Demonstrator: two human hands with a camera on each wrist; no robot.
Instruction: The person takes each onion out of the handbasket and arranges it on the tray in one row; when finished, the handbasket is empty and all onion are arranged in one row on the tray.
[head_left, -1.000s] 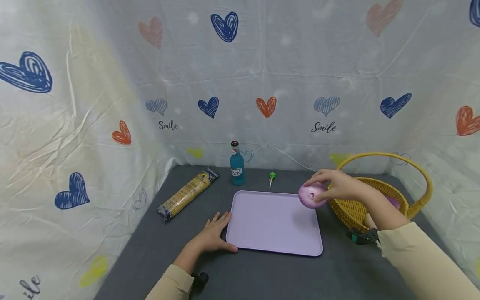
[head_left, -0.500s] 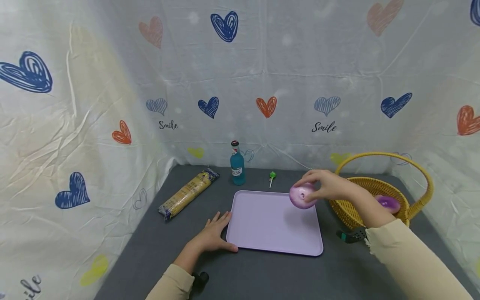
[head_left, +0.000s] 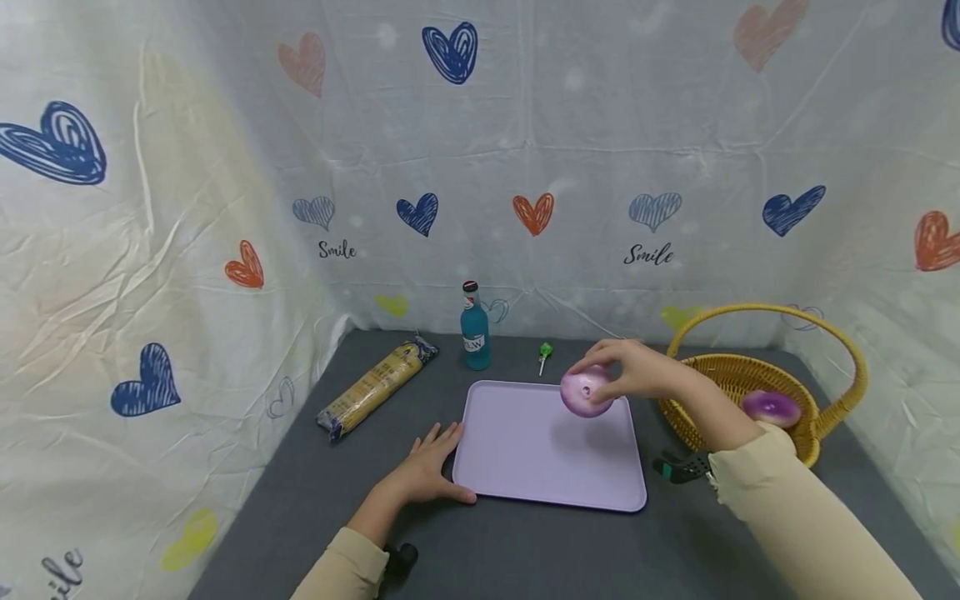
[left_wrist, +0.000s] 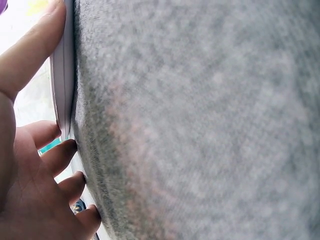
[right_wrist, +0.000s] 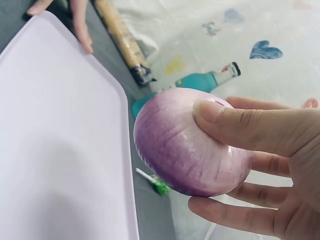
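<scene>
A purple onion [head_left: 577, 395] is in my right hand [head_left: 639, 372], over the back right part of the lilac tray [head_left: 517, 446]. In the right wrist view, the thumb presses one side of the onion [right_wrist: 180, 145] and the fingers support the other, with the tray's surface below to the left. My left hand [head_left: 422, 472] lies at the tray's left side, fingers spread, thumb along its near left corner. From the left wrist, the thumb [left_wrist: 35, 47] and fingertips show against the tray's edge [left_wrist: 62, 80].
At right stands a yellow wicker basket [head_left: 731, 372] with a tall handle, a shiny purple rounded thing [head_left: 772, 407] inside. Behind the tray are a blue bottle [head_left: 475, 333] and a green lollipop [head_left: 545, 352]. A pack of noodles [head_left: 375, 387] lies to the left on the grey table.
My right hand has carried the onion leftward, away from the basket and further over the tray. More of the purple thing in the basket shows now. The left hand has stayed put.
</scene>
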